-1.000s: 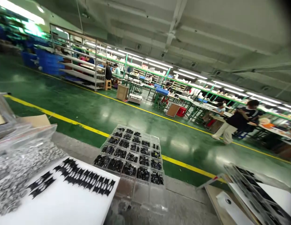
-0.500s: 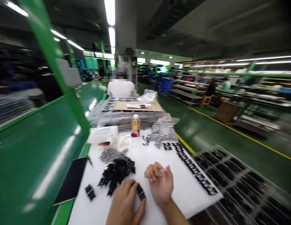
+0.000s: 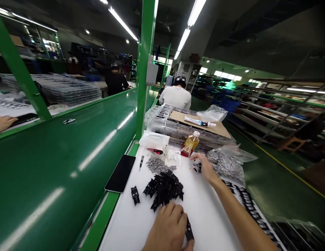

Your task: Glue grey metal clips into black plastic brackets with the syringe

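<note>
My left hand rests low on the white work surface, its thumb and fingers closed around a small black plastic part. Just beyond it lies a heap of black plastic parts, and one more black part lies apart on the left. Stretched forward, my right hand is over a few tiny black pieces, its fingers apart; whether a fingertip touches one is hard to see. Behind the heap is a pile of small grey pieces.
A bottle stands at the back, near a red cutter. Tweezers and a black tablet lie left. A clear bag of grey pieces and a row of black parts line the right. A person sits ahead.
My right hand has gone from beside the left hand, palm up, to the tiny black pieces at the back. My left hand keeps its black part. The view has swung left.
</note>
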Demonstrator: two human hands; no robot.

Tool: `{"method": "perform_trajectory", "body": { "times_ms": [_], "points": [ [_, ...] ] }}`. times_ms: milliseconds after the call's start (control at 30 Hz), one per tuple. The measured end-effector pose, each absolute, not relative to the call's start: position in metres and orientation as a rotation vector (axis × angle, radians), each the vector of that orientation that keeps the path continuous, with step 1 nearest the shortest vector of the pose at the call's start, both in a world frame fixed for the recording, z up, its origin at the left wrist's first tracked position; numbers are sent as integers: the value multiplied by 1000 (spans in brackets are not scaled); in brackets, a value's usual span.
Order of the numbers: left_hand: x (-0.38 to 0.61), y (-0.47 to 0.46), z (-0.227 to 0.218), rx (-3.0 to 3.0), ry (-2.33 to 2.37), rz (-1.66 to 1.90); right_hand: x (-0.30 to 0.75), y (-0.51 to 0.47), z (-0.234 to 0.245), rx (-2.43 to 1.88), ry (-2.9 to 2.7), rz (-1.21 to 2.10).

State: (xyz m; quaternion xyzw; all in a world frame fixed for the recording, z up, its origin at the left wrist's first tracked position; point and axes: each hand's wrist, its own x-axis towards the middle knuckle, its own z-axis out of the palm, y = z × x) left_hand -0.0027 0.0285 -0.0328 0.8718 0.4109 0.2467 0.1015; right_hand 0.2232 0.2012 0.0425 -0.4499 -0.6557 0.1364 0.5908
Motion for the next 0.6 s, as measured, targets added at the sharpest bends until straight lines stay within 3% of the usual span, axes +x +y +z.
{"method": "perform_trajectory", "body": {
  "times_ms": [200, 333, 600],
  "points": [
    [-4, 23, -15, 2554, 1207, 680, 212, 167, 41, -1016, -1757, -28],
    [-4, 18, 2, 2489, 1174, 605, 192, 163, 26, -1165, -2204, 128],
    [0, 24, 1, 2496, 1100, 600, 196, 185, -9, -1398, -2288, 163]
  ]
}}
